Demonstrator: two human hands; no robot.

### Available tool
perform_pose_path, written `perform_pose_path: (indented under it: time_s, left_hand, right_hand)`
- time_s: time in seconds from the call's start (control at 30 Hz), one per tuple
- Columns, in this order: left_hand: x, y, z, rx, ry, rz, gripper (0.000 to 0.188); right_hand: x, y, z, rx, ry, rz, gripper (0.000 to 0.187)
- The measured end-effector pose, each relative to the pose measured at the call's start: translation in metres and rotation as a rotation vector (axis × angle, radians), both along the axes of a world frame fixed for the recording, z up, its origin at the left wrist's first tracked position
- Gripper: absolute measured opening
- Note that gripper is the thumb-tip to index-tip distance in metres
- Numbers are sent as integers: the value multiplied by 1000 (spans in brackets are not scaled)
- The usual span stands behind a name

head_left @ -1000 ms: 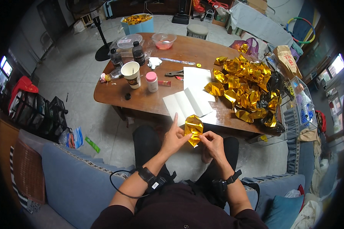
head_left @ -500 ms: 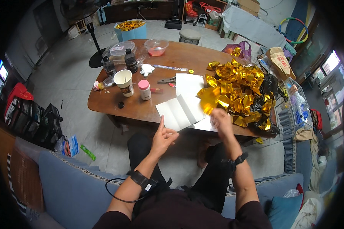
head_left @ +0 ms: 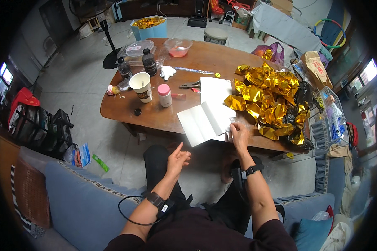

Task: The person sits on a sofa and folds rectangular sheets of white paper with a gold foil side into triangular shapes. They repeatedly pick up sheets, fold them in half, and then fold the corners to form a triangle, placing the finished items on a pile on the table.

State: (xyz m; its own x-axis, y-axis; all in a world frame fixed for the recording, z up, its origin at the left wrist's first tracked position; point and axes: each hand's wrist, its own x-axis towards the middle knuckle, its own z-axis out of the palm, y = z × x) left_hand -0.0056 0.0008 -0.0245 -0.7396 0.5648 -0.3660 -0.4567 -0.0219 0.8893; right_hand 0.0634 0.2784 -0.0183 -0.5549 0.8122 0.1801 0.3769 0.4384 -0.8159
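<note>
A creased white sheet (head_left: 197, 124) overhangs the table's near edge, one fold standing up, partly over another white sheet (head_left: 217, 90). My right hand (head_left: 240, 137) is at its right corner, thumb and fingers drawn together in a pinch; what lies between the fingertips is too small to make out. Below the sheet's near side, my left hand (head_left: 178, 161) hangs in the air and holds nothing, its index finger stretched out and the others loosely bent. A heap of folded shiny gold foil pieces (head_left: 272, 94) lies just beyond my right hand, partly on black plastic.
On the brown table (head_left: 121, 112) stand a paper cup (head_left: 141, 88), a pink-capped white bottle (head_left: 164, 96), dark bottles (head_left: 149, 62), a clear bowl (head_left: 178, 48) and pliers (head_left: 190, 85). A wire basket (head_left: 333, 115) stands at the right. A blue tub (head_left: 151, 31) holds more gold pieces.
My right hand has left a gold piece by the heap's near left side and moved down to the sheet's corner. My left hand has drawn back from the sheet. The view has shifted slightly.
</note>
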Motion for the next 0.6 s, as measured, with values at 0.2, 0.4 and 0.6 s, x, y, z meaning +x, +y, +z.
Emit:
perform_pose_path:
  time_s: [0.2, 0.4, 0.6]
  left_hand:
    - [-5, 7, -10, 33, -99, 37, 62]
    - [0, 11, -15, 43, -102, 58, 67]
    - [-3, 13, -12, 50, -137, 92, 71]
  right_hand:
    - [-26, 15, -4, 212, -278, 14, 34]
    - [-25, 32, -14, -77, -258, 53, 32]
    - [-23, 26, 9, 113, -290, 94, 23]
